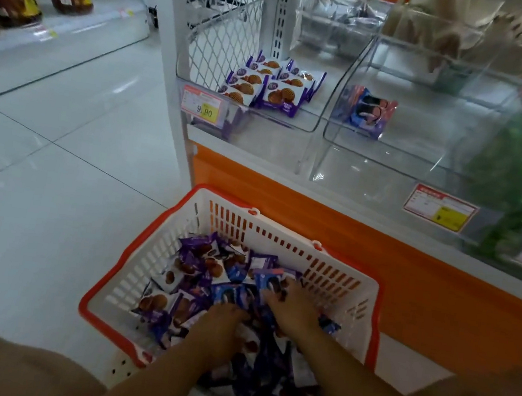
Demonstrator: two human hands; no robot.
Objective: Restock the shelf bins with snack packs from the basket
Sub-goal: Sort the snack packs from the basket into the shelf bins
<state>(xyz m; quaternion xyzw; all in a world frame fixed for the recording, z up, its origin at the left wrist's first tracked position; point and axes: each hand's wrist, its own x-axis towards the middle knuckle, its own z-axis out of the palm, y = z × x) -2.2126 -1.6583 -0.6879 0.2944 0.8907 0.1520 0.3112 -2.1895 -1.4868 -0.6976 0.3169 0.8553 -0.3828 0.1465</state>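
head view: at 6 o'clock a white basket [341,286] with a red rim sits on the floor [55,169], heaped with snack packs [196,266]. both hands are down in it. the left hand [217,329] is at 7 o'clock of the right, its fingers sunk among the wrappers, so their grip cannot be told. the right hand [293,313] lies with its fingers [275,300] spread and uncurled on a blue pack [263,280]. at 12 o'clock the left shelf bin [280,121] holds purple waffle packs [268,91]. at 1 o'clock the next bin [376,153] holds one blue cookie pack [367,112].
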